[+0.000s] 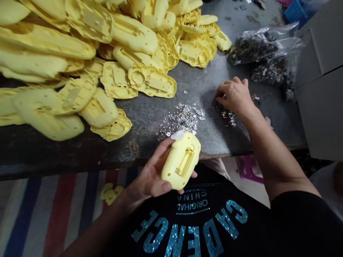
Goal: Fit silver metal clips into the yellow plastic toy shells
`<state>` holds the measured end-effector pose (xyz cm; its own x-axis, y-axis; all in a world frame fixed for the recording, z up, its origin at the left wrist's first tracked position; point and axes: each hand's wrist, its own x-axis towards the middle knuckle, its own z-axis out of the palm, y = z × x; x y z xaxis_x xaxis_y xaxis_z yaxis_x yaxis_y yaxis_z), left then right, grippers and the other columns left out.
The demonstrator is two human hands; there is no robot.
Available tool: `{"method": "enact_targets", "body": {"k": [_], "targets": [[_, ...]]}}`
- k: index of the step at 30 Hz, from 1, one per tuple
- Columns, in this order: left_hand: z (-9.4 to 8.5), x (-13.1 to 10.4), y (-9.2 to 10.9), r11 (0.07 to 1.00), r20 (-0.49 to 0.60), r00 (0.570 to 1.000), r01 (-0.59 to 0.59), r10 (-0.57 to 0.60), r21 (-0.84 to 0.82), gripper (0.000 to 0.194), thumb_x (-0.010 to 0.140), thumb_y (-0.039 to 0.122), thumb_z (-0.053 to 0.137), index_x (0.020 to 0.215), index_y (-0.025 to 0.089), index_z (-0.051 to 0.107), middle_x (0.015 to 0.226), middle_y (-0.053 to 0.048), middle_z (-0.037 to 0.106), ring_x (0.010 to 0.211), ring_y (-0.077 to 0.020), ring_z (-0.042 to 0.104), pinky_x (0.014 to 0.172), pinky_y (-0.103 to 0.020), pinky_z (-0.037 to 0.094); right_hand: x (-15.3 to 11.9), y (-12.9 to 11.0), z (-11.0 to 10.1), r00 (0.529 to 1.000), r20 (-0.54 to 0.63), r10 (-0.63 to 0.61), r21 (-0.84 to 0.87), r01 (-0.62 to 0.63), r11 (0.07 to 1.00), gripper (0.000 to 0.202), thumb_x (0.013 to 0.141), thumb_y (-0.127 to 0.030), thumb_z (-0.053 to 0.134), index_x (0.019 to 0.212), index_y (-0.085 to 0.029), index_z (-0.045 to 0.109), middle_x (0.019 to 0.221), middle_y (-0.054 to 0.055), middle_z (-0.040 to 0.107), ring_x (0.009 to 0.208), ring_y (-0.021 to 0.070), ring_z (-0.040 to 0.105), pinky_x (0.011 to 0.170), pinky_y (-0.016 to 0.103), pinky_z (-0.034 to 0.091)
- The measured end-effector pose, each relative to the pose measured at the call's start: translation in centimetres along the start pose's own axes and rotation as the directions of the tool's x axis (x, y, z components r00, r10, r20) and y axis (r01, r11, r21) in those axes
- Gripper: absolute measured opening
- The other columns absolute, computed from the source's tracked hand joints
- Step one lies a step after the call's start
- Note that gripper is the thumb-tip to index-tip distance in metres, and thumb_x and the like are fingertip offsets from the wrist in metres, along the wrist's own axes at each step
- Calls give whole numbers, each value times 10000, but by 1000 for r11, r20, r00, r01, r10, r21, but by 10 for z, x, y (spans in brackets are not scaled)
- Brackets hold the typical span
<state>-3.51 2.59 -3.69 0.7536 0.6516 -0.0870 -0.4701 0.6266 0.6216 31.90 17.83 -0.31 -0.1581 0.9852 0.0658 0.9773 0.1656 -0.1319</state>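
Note:
My left hand (157,178) is wrapped round a yellow plastic shell (174,162), its battery slot facing up; a white covering shows on one fingertip. The shell is held just off the table's front edge. On the right, my right hand (234,96) reaches down to a small heap of dark and silvery metal pieces (229,119), fingers bent together at its edge. Whatever its fingertips pinch is hidden. Between the hands lies a pile of small silvery metal contacts (182,119).
A large heap of yellow shells (136,34) covers the table's left and back. Clear plastic bags (268,46) of metal parts lie at the right, beside a grey cabinet (318,53). Below are a striped sheet (60,207), a few yellow pieces (111,193) and a purple stool (249,169).

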Motion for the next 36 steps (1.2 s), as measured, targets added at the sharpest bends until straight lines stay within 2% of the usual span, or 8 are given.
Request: {"method": "enact_targets", "body": {"k": [4,10,14,18,21,26,29,36], "targets": [[3,-3,5,999,-58,998,17,-15,43,969,875,260,942,1694,527,498,1550,-95,726,1180,-367,865,696,-274,753,-18,-14,-9,998,-31,-54,54,56,997,113,996,-233,731,992,-260,840,1105,106,808,1185,401,661,1055,641,480],[8,-5,8,999,-51,998,34,-34,-13,897,857,233,930,1627,541,588,1572,-52,736,1157,-356,876,691,-276,751,-89,-37,-5,977,5,-212,256,204,945,218,1063,-246,673,1073,-330,873,1128,70,811,1129,343,675,990,550,497],[10,-5,5,998,-74,995,70,-70,-5,923,830,230,947,1623,547,597,1591,-39,723,1124,-363,881,668,-296,752,-127,-41,3,991,-116,-69,348,106,931,234,1098,-284,656,1134,-353,876,1176,62,837,1134,336,712,1028,570,524],[7,-9,2,996,-90,994,70,-65,59,942,836,258,952,1643,544,558,1621,-51,711,1111,-374,880,628,-305,744,-156,-40,7,933,-315,174,491,3,871,186,1093,-328,691,1130,-356,871,1125,52,845,1093,334,748,1022,568,556],[3,-12,-1,995,-44,998,44,-41,84,931,866,293,934,1665,555,534,1675,-44,681,1129,-370,880,628,-296,746,-172,-44,12,926,-307,219,501,-38,865,134,1080,-368,733,1042,-345,859,1034,46,843,1010,333,742,970,557,541],[4,-12,-7,997,7,1000,-13,13,77,893,904,309,892,1687,524,523,1681,-43,675,1154,-353,879,652,-280,749,-176,-50,20,955,-248,163,441,-39,897,102,1059,-329,761,991,-292,828,940,39,800,948,296,694,926,487,485],[8,-13,-9,995,-39,999,-16,20,103,991,855,357,931,1717,497,463,1671,-95,666,1096,-360,881,611,-273,720,-167,-52,23,951,-285,122,388,-2,922,85,1068,-322,761,1016,-281,814,936,28,778,946,275,673,901,452,453],[1,-24,-9,984,-69,998,19,-7,178,1030,875,498,938,1746,511,389,1633,-115,696,1105,-392,875,597,-259,676,-146,-84,37,940,-299,-165,71,194,978,138,1170,-342,663,1233,-331,785,1273,25,819,1128,276,627,970,468,410]]}}
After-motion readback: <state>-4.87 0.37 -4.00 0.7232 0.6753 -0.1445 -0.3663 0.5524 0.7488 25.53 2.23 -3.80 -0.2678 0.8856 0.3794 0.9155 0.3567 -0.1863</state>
